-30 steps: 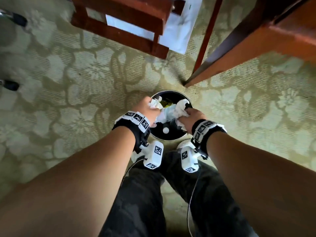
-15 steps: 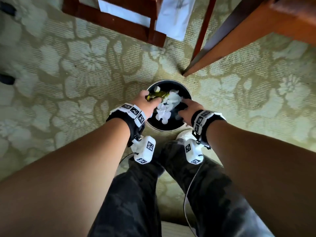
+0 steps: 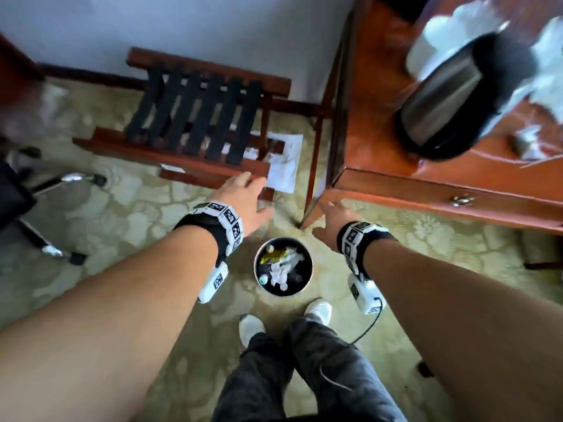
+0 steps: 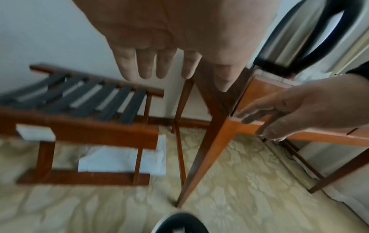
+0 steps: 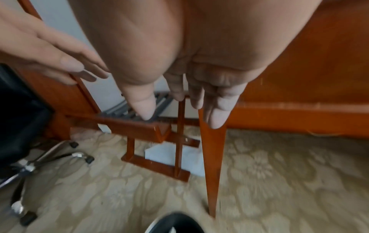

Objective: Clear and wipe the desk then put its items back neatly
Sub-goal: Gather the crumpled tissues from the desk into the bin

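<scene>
A round black waste bin (image 3: 308, 277) stands on the carpet in front of my feet, holding crumpled white tissues (image 3: 281, 268) and a yellow-green wrapper (image 3: 272, 254). My left hand (image 3: 243, 196) hangs above and to the left of the bin, fingers straight, holding nothing. My right hand (image 3: 330, 220) hovers near the corner of the reddish wooden desk (image 3: 380, 166), also open and empty. On the desk stands a steel kettle (image 3: 451, 95) with white tissue beside it. Both wrist views show straight, empty fingers (image 4: 147, 66) (image 5: 215, 115).
A wooden luggage rack (image 3: 195, 123) with black straps stands by the wall, white paper (image 3: 285, 166) lying under it. An office chair's chrome base (image 3: 61, 184) is at the left. A thin desk leg (image 3: 313, 153) comes down beside the bin.
Both hands let the tissues and wrapper fall into the bin and rose away from it, now open. The head view has lifted, bringing the desk top and kettle into sight.
</scene>
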A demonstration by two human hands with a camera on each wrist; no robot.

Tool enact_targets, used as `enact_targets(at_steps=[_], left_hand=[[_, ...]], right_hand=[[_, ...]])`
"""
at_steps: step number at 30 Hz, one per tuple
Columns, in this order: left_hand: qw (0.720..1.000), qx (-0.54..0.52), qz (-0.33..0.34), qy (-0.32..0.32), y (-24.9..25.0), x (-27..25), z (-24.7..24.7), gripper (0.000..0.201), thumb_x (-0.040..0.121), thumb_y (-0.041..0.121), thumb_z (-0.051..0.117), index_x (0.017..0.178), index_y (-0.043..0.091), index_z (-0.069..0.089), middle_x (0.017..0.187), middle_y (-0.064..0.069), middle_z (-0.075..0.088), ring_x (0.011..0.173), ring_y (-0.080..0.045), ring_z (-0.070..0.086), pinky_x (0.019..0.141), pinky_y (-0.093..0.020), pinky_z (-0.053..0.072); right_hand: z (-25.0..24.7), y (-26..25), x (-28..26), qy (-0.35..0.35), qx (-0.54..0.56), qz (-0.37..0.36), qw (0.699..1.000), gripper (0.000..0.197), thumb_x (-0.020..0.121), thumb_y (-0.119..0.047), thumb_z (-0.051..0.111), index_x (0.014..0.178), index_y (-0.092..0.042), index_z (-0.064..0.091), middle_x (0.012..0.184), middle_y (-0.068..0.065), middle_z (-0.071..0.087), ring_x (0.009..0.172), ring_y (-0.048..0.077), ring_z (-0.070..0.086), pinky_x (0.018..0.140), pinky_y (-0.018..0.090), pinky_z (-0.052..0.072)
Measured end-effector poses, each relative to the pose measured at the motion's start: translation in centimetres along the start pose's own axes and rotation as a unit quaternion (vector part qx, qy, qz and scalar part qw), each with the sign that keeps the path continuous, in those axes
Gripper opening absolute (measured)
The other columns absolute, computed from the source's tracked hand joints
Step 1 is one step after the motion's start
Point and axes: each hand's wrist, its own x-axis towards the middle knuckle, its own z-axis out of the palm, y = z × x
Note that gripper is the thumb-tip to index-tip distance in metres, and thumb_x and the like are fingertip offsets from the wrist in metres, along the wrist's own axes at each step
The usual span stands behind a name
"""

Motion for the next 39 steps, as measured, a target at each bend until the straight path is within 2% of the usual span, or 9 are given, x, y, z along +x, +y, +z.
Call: enact_targets(at_steps=[5, 8, 11, 14, 19, 27, 30, 34, 39], left_hand=[[0.993, 0.045, 0.046, 0.102, 2.6, -2.6, -13.4, 0.077, 0.095, 0.069, 0.040, 0.160, 0.032, 0.019, 0.170, -0.005, 0.009, 0.157, -0.028, 0.007, 0.123, -0.048, 0.024], [0.983, 0.057, 0.072, 0.161, 5.9, -4.2, -20.9, 0.081, 0.095, 0.071, 0.040, 0.161, 0.032, 0.015, 0.170, -0.006, 0.007, 0.157, -0.030, 0.007, 0.124, -0.048, 0.021], [0.971, 0.050, 0.103, 0.209, 10.3, -5.9, -26.3, 0.082, 0.096, 0.069, 0.044, 0.162, 0.030, 0.014, 0.170, -0.006, 0.006, 0.156, -0.032, 0.010, 0.123, -0.047, 0.020], [0.962, 0.042, 0.140, 0.230, 14.8, -7.3, -28.9, 0.084, 0.096, 0.068, 0.045, 0.163, 0.029, 0.012, 0.171, -0.006, 0.004, 0.156, -0.032, 0.010, 0.123, -0.046, 0.018], [0.950, 0.056, 0.189, 0.240, 21.5, -8.3, -30.1, 0.088, 0.092, 0.072, 0.046, 0.162, 0.030, 0.013, 0.170, -0.006, 0.007, 0.155, -0.030, 0.015, 0.124, -0.045, 0.023], [0.937, 0.071, 0.242, 0.241, 35.2, -9.2, -29.2, 0.086, 0.094, 0.068, 0.048, 0.161, 0.027, 0.015, 0.169, -0.006, 0.010, 0.155, -0.026, 0.014, 0.124, -0.046, 0.024], [0.936, 0.070, 0.258, 0.227, 40.9, -9.0, -28.5, 0.088, 0.093, 0.070, 0.047, 0.162, 0.028, 0.011, 0.170, -0.006, 0.004, 0.156, -0.026, 0.010, 0.125, -0.045, 0.020], [0.936, 0.070, 0.262, 0.224, 47.8, -7.9, -27.6, 0.088, 0.094, 0.070, 0.045, 0.163, 0.028, 0.008, 0.171, -0.005, 0.001, 0.157, -0.026, 0.009, 0.125, -0.045, 0.020], [0.938, 0.063, 0.265, 0.215, 53.2, -7.1, -24.6, 0.078, 0.097, 0.062, 0.046, 0.161, 0.029, 0.016, 0.170, -0.002, 0.011, 0.153, -0.026, 0.024, 0.121, -0.046, 0.030]], right_hand=[[-12.1, -4.4, -7.3, 0.148, 0.018, -0.071, 0.986, 0.083, 0.089, -0.045, 0.066, 0.159, -0.026, 0.025, 0.162, 0.004, 0.029, 0.143, 0.031, 0.040, 0.115, 0.042, 0.039], [-19.5, -5.4, -11.6, 0.245, 0.037, -0.100, 0.964, 0.087, 0.089, -0.047, 0.066, 0.160, -0.023, 0.024, 0.166, 0.006, 0.024, 0.149, 0.030, 0.031, 0.122, 0.041, 0.029], [-25.2, -3.7, -15.8, 0.321, 0.047, -0.085, 0.942, 0.087, 0.089, -0.048, 0.067, 0.160, -0.023, 0.024, 0.167, 0.005, 0.022, 0.150, 0.032, 0.029, 0.123, 0.043, 0.028], [-28.6, 0.3, -20.0, 0.367, 0.054, -0.040, 0.928, 0.086, 0.088, -0.049, 0.067, 0.159, -0.024, 0.025, 0.167, 0.005, 0.020, 0.151, 0.031, 0.029, 0.121, 0.045, 0.031], [-30.1, 8.7, -24.7, 0.394, 0.092, 0.043, 0.914, 0.088, 0.085, -0.054, 0.063, 0.159, -0.027, 0.024, 0.167, 0.003, 0.021, 0.148, 0.032, 0.034, 0.118, 0.046, 0.036], [-30.3, 21.0, -30.0, 0.396, 0.072, 0.091, 0.911, 0.081, 0.092, -0.038, 0.064, 0.159, -0.023, 0.022, 0.167, 0.004, 0.021, 0.145, 0.032, 0.039, 0.115, 0.042, 0.038], [-31.3, 27.4, -31.7, 0.391, 0.072, 0.115, 0.910, 0.084, 0.092, -0.036, 0.063, 0.162, -0.022, 0.018, 0.167, 0.005, 0.021, 0.149, 0.030, 0.033, 0.119, 0.040, 0.032], [-32.7, 35.6, -33.8, 0.402, 0.074, 0.154, 0.899, 0.080, 0.091, -0.035, 0.064, 0.160, -0.023, 0.025, 0.165, 0.006, 0.027, 0.147, 0.029, 0.035, 0.117, 0.041, 0.035], [-32.7, 42.6, -33.8, 0.375, 0.085, 0.178, 0.906, 0.072, 0.093, -0.032, 0.063, 0.157, -0.022, 0.032, 0.160, 0.009, 0.034, 0.145, 0.031, 0.038, 0.115, 0.041, 0.038]])
